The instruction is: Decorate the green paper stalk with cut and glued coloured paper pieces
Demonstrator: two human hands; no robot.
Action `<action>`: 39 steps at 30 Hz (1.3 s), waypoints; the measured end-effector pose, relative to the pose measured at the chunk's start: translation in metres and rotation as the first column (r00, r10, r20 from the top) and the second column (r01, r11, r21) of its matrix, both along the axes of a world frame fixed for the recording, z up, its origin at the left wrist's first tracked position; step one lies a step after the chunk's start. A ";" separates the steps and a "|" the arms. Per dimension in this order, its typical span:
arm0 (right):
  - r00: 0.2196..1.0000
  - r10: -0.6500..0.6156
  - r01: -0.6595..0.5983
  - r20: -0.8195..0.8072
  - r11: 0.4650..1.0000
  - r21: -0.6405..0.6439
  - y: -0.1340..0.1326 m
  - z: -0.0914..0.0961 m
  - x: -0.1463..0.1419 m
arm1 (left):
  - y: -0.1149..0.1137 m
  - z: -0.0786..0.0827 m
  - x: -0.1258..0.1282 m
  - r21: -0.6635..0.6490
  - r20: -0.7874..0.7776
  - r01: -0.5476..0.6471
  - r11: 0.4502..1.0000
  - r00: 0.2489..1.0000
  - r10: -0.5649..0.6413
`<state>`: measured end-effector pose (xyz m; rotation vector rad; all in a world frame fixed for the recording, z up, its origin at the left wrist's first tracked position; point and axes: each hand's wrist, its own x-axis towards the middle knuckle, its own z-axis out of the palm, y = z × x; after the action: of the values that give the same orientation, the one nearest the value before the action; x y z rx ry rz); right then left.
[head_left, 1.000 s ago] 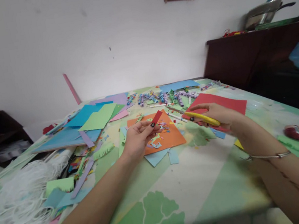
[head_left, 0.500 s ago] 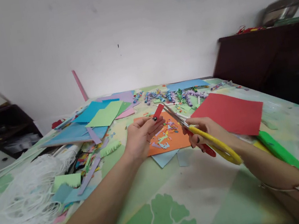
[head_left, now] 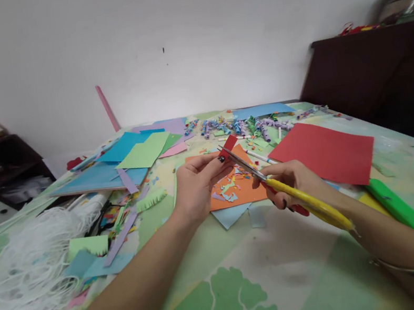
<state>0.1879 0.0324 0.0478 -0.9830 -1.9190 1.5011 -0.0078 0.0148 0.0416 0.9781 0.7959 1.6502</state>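
Between thumb and fingers, my left hand pinches a small strip of red paper whose free end points up. My right hand is closed round the handles of a pair of scissors with yellow and red grips. The scissor blades cross over the red strip just beyond my left fingertips; whether they bite into it I cannot tell. Under both hands lies an orange sheet strewn with small paper snippets.
A large red sheet lies right, near a green case-like object. Curled paper pieces line the back. Stacked coloured sheets and a heap of white cord are on the left. A dark cabinet stands right.
The scissor blades have moved from beside the red strip to across it, and they look more closed. My left hand has shifted slightly right. The view has tilted a little downward.
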 end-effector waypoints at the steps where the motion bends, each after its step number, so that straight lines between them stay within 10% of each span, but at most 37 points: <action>1: 1.000 0.001 -0.001 -0.004 1.000 0.001 0.000 0.000 0.000 | 0.000 0.000 0.000 0.002 -0.003 -0.002 1.000 1.000 0.002; 39: 0.999 -0.018 0.013 0.051 0.997 0.082 0.002 0.001 -0.001 | 0.001 -0.002 0.000 -0.024 -0.064 -0.083 0.996 0.995 0.081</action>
<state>0.1873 0.0341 0.0485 -1.0071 -1.9881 1.3892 -0.0083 0.0158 0.0399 0.9946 0.9082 1.6817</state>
